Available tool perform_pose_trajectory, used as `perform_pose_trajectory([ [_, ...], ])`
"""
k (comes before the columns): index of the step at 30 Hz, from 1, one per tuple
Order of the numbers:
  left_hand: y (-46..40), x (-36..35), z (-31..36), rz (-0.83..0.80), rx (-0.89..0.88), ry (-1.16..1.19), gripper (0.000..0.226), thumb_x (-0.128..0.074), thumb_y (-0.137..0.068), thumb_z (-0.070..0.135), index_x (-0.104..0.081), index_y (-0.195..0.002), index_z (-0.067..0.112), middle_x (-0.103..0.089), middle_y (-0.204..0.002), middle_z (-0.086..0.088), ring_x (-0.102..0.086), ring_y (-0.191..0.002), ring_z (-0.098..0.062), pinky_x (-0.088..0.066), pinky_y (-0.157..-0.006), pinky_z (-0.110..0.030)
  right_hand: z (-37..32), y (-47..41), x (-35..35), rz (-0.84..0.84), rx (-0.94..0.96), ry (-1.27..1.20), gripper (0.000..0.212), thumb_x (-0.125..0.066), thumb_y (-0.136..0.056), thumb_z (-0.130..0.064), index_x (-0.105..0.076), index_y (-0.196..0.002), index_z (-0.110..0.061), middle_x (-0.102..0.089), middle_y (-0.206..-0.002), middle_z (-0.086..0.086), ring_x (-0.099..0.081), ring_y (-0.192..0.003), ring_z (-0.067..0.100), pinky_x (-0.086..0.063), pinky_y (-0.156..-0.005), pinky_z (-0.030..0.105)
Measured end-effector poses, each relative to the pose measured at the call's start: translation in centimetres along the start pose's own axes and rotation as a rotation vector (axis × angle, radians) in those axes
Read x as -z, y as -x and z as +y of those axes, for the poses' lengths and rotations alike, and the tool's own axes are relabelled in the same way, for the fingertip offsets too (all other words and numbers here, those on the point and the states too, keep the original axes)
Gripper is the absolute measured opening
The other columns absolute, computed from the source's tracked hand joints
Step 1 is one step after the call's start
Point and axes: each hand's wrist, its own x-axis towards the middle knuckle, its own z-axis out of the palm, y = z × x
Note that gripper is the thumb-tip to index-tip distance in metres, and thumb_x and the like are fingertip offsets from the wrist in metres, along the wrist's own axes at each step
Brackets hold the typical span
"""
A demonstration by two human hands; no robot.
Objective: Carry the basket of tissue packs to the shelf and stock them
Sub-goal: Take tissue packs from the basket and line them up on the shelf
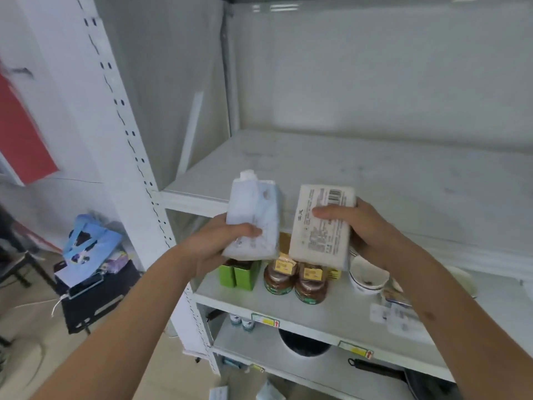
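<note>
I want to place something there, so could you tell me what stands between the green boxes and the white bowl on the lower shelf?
In the head view, two brown jars with gold labels stand between the green boxes and the white bowl.

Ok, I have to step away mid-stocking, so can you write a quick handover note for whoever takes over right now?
Left hand: grips a pale blue-white soft tissue pack, held upright.
Right hand: grips a cream rectangular tissue pack with a barcode label.
Both packs are in the air in front of the bare white upper metal shelf, above the brown glass jars on the shelf below.
Done: packs brought to the shelf.
Left: set both down. No packs show on that shelf; the basket is out of view.
</note>
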Motion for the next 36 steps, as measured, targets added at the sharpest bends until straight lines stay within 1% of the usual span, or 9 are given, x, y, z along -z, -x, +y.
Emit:
perform_pose_trajectory([
  [3,-2.5,1.7,2.9,-0.019,-0.015,-0.023,0.034,-0.078,-0.087,0.007,-0.072,-0.12,0.005,-0.079,-0.115,-0.021,-0.077,-0.095,-0.032,-0.063,-0.073,-0.039,-2.3,-2.7,-1.2,0.04,-0.075,0.02,0.055,-0.094,-0.071,-0.029,-0.077,-0.121,-0.015,-0.083,-0.114,0.01,-0.08,-0.106,0.028,-0.061,-0.094,0.043],
  [8,-7.3,4.6,6.4,-0.043,-0.057,-0.035,0.046,-0.087,-0.081,0.015,-0.071,-0.123,0.006,-0.08,-0.116,-0.013,-0.077,-0.106,-0.028,-0.058,-0.096,-0.042,-4.8,-7.8,-1.9,0.133,-0.088,0.029,0.08,-0.103,-0.052,-0.037,-0.075,-0.124,-0.015,-0.083,-0.115,0.007,-0.081,-0.104,0.025,-0.066,-0.077,0.034],
  [12,-11.4,5.2,7.9,0.034,-0.067,-0.074,0.054,-0.093,-0.074,0.019,-0.071,-0.123,0.007,-0.08,-0.114,-0.011,-0.076,-0.106,-0.03,-0.061,-0.097,-0.046,-5.0,-11.4,-1.4,0.2,-0.178,-0.005,0.072,-0.101,-0.065,-0.031,-0.072,-0.129,-0.013,-0.083,-0.116,0.009,-0.081,-0.104,0.027,-0.067,-0.077,0.037],
  [16,-15.1,4.7,8.2,0.123,-0.117,-0.154,0.057,-0.098,-0.064,0.025,-0.075,-0.114,0.011,-0.082,-0.102,-0.007,-0.079,-0.093,-0.028,-0.064,-0.088,-0.044,-5.7,-14.0,-1.1,0.219,-0.23,0.002,0.095,-0.109,-0.035,-0.034,-0.074,-0.122,-0.012,-0.084,-0.109,0.009,-0.083,-0.094,0.026,-0.067,-0.067,0.037],
  [20,-18.0,4.8,8.9,0.106,-0.159,-0.298,0.046,-0.099,-0.06,0.037,-0.075,-0.097,0.024,-0.081,-0.078,0.015,-0.078,-0.069,-0.007,-0.06,-0.056,-0.02,-6.4,-16.3,-1.2,0.334,-0.195,0.05,0.072,-0.103,-0.059,-0.032,-0.074,-0.12,-0.006,-0.085,-0.101,0.01,-0.083,-0.087,0.026,-0.065,-0.068,0.036],
  [23,-19.7,4.9,9.6,0.126,-0.211,-0.453,0.048,-0.096,-0.056,0.052,-0.076,-0.091,0.027,-0.082,-0.081,0.013,-0.078,-0.071,-0.005,-0.06,-0.059,-0.02,-5.6,-18.1,-1.6,0.447,-0.133,0.025,0.056,-0.099,-0.069,-0.032,-0.076,-0.108,0.0,-0.085,-0.088,0.012,-0.083,-0.074,0.026,-0.066,-0.059,0.036],
  [26,-21.4,5.0,9.5,0.181,-0.23,-0.501,0.048,-0.094,-0.056,0.058,-0.078,-0.089,0.028,-0.08,-0.078,0.016,-0.077,-0.07,-0.004,-0.058,-0.059,-0.018,-4.3,-19.8,-1.9,0.58,-0.045,0.056,0.048,-0.098,-0.068,-0.043,-0.079,-0.088,-0.004,-0.084,-0.089,0.012,-0.081,-0.077,0.027,-0.067,-0.07,0.036],
  [29,-23.3,4.9,9.6,0.198,-0.286,-0.535,0.047,-0.093,-0.057,0.058,-0.079,-0.093,0.031,-0.081,-0.085,0.013,-0.077,-0.08,-0.009,-0.062,-0.068,-0.025,-4.1,-21.6,-1.4,0.695,0.012,0.204,0.049,-0.093,-0.068,-0.055,-0.064,-0.062,-0.016,-0.08,-0.079,0.007,-0.073,-0.062,0.019,-0.054,-0.054,0.025],
  [36,-28.7,4.8,11.7,0.274,-0.33,-0.65,0.035,-0.093,-0.064,0.049,-0.076,-0.087,0.029,-0.078,-0.084,0.009,-0.073,-0.077,-0.01,-0.058,-0.061,-0.024,-5.0,-27.5,1.0,0.694,-0.033,0.344,0.062,-0.088,-0.071,-0.062,-0.073,-0.093,-0.006,-0.079,-0.1,0.012,-0.075,-0.083,0.025,-0.061,-0.073,0.033],
])
